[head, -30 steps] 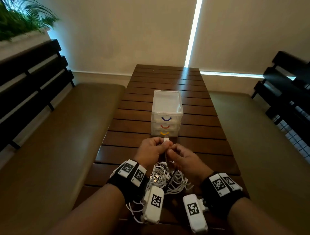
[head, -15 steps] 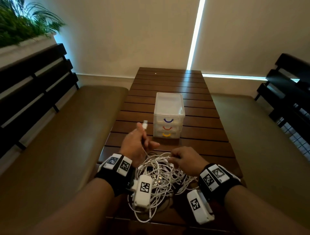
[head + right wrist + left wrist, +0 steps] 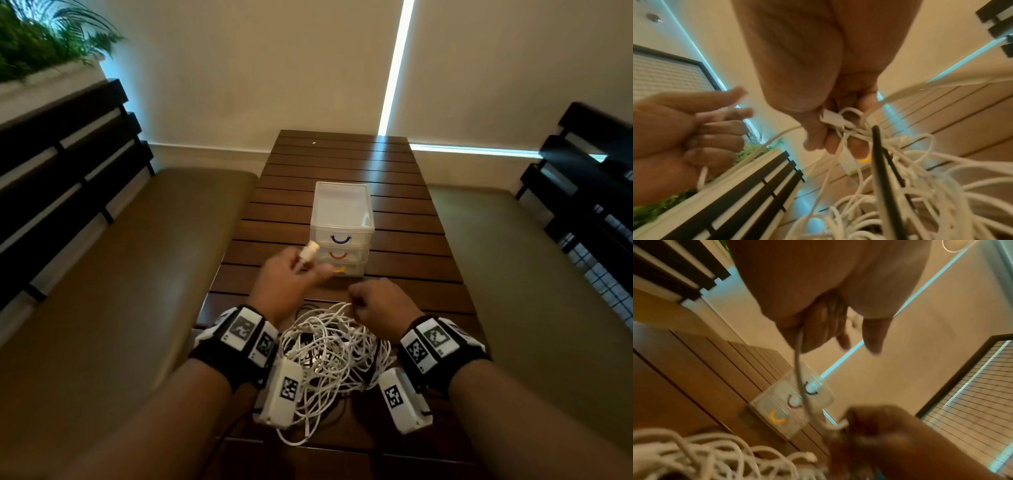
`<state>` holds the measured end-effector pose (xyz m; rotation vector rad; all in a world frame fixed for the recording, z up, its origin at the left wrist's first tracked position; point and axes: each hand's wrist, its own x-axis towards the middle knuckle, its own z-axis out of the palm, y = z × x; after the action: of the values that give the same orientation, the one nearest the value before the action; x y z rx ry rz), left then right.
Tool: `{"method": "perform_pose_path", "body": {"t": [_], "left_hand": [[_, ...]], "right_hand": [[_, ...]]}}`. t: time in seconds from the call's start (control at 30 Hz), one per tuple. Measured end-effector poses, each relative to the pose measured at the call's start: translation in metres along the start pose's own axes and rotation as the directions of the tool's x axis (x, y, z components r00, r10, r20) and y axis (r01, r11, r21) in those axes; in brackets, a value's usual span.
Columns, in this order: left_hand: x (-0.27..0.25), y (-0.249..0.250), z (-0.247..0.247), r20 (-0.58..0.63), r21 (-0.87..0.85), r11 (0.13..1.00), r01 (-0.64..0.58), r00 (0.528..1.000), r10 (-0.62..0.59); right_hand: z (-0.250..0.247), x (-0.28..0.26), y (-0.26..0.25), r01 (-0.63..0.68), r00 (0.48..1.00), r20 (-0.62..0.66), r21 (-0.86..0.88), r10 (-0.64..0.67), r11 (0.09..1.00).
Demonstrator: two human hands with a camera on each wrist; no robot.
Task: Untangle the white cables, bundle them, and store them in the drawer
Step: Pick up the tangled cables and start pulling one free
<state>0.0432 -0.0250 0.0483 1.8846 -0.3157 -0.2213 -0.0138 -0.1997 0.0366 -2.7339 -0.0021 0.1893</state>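
A tangle of white cables (image 3: 329,346) lies on the wooden table's near end, between my wrists. My left hand (image 3: 308,269) is raised in front of the clear three-drawer unit (image 3: 342,229) and grips one cable's white plug end (image 3: 311,250). That cable (image 3: 800,369) runs taut from my left fist down to my right hand (image 3: 875,434). My right hand (image 3: 358,301) sits at the tangle's far edge. Its fingers pinch a white connector (image 3: 830,118) and several strands there. All three drawers look closed.
The slatted wooden table (image 3: 342,164) runs away from me to the wall. Padded benches (image 3: 137,274) with dark slatted backs flank it on both sides. A black cable (image 3: 878,162) threads through the white tangle. A planter (image 3: 41,44) stands at the far left.
My hands, together on the plug a second ago, have separated. The left hand carried the plug end up and leftward, drawing its cable out. The right hand dropped onto the tangle.
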Motion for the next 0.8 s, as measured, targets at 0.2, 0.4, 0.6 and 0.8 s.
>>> {"method": "perform_pose_path", "body": {"t": [0.2,0.4,0.6,0.8], "left_hand": [[-0.002,-0.002,0.021,0.249,0.410,0.912,0.017,0.960,-0.130],[0.000,0.017,0.005,0.090,0.173,0.980,-0.094,0.993,0.080],[0.012,0.006,-0.028,-0.156,0.245,0.968,-0.060,0.983,0.100],[0.003,0.029,-0.008,-0.045,0.162,0.963,-0.218,0.973,0.228]], "right_hand": [[-0.008,0.006,-0.014,0.037,0.992,-0.124,0.048,-0.031,0.998],[-0.002,-0.002,0.000,-0.065,0.992,0.124,0.221,0.038,0.973],[-0.007,-0.005,0.006,-0.107,0.973,0.219,0.173,0.068,0.979],[-0.014,0.001,-0.027,0.072,0.997,-0.006,0.284,-0.073,0.956]]}}
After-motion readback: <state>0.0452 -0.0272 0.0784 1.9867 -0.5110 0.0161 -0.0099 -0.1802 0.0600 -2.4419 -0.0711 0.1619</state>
